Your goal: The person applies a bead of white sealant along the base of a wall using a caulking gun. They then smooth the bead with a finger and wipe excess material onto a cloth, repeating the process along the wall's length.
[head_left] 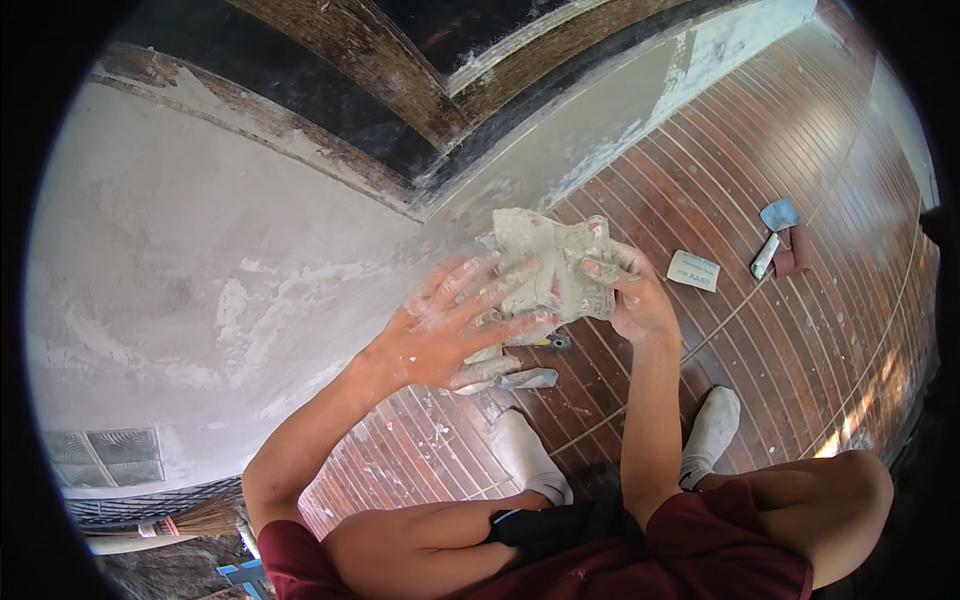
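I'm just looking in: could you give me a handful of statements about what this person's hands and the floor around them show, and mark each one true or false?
1. Both hands hold a dirty, plaster-smeared cloth. True: the left hand and the right hand both grip it.
2. The floor is grey carpet. False: it is reddish-brown ribbed tile.
3. A scraper with a blue blade lies on the floor to the person's right. True.
4. The person is barefoot. False: white shoes cover both feet.
5. The left hand is clean. False: it is dusted with whitish plaster.
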Motion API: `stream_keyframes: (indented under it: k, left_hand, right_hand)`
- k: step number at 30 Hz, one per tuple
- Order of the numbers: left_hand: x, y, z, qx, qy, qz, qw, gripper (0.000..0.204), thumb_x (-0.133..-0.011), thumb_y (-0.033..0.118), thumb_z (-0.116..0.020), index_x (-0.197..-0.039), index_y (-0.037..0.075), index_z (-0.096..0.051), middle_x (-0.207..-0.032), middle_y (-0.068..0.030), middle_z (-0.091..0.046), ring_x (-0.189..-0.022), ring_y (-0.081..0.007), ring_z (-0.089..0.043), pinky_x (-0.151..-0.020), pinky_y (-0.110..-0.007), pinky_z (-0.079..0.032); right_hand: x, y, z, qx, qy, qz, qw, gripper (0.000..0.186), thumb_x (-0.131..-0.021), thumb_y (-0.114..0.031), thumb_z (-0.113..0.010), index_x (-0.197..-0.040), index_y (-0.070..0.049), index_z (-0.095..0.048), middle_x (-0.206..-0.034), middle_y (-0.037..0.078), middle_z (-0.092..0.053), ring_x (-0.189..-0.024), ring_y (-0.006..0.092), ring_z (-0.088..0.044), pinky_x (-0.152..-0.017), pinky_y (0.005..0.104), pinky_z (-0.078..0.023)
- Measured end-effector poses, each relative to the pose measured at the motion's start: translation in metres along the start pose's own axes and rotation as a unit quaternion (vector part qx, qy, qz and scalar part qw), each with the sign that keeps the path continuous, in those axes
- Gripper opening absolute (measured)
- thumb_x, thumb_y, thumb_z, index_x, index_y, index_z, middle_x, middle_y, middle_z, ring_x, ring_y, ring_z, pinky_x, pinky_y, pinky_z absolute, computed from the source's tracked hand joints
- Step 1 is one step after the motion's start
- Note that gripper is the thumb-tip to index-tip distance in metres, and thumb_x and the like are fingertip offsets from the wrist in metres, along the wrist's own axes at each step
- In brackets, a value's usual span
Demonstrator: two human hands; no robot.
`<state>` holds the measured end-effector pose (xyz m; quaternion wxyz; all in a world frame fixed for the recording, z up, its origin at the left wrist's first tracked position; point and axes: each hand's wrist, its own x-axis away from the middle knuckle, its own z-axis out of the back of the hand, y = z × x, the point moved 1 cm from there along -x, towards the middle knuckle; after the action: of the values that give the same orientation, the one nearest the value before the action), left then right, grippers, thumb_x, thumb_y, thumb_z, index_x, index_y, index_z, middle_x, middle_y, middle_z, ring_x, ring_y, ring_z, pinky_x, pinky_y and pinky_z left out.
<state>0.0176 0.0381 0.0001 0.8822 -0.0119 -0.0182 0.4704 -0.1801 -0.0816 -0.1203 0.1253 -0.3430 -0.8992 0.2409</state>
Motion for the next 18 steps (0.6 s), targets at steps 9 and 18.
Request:
stream_keyframes:
  k: [9, 18]
  left_hand:
    - [-0.003, -0.0069, 0.0092, 0.04, -0.008, 0.084, 0.996, 0.09, -0.047, 0.032, -0.078, -0.134, 0.033, -0.057, -0.153, -0.0141, -0.032, -0.136, -0.0391, -0.03, -0.11, -0.054, -0.029]
    - [-0.0025, 0.0011, 0.0065, 0.099, -0.033, 0.019, 0.994, 0.07, -0.07, 0.046, -0.077, -0.135, 0.033, -0.055, -0.146, -0.0131, -0.038, -0.137, -0.0376, -0.029, -0.108, -0.055, -0.03]
  right_hand:
    - [-0.0004, -0.0012, 0.0001, 0.0, 0.002, -0.003, 1.0, 0.032, -0.087, -0.001, -0.063, -0.118, 0.007, -0.058, -0.107, 0.014, -0.067, -0.092, 0.0191, -0.069, -0.078, 0.0327, -0.059]
    - [-0.0018, -0.0021, 0.0021, 0.003, 0.011, -0.007, 1.0, 0.03, -0.087, -0.002, -0.063, -0.116, 0.007, -0.058, -0.107, 0.014, -0.066, -0.092, 0.0204, -0.069, -0.078, 0.0357, -0.061]
